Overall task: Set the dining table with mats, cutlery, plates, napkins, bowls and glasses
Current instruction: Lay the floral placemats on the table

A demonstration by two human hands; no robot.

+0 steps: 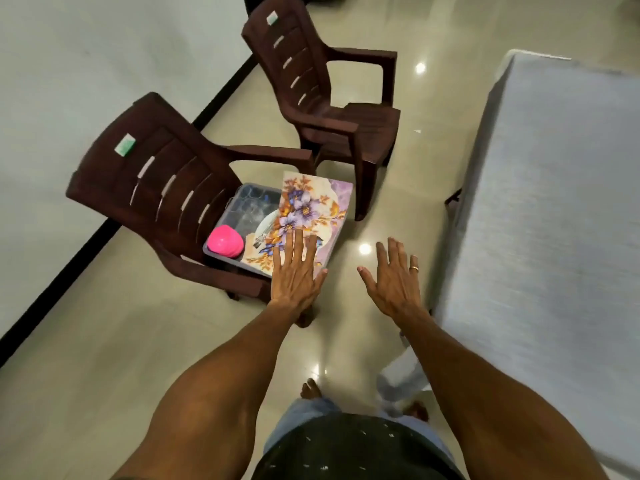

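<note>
A grey tray [221,255] sits on the seat of the nearer brown plastic chair [156,188]. In it lie a flowered mat [311,206], a white plate [268,221] partly under the mat, some cutlery [259,240], clear glasses [254,200] and a pink bowl [225,244]. My left hand [296,271] reaches out flat over the near edge of the mat, fingers straight; whether it touches is unclear. My right hand [394,278], also flat and holding nothing, hovers over the floor to the right of the chair. The dining table [554,209] with a pale blue cloth stands at the right.
A second brown chair [332,98] stands beyond the first, near the wall. The glossy tiled floor [408,188] runs between the chairs and the table. My legs and bare feet [311,389] show at the bottom.
</note>
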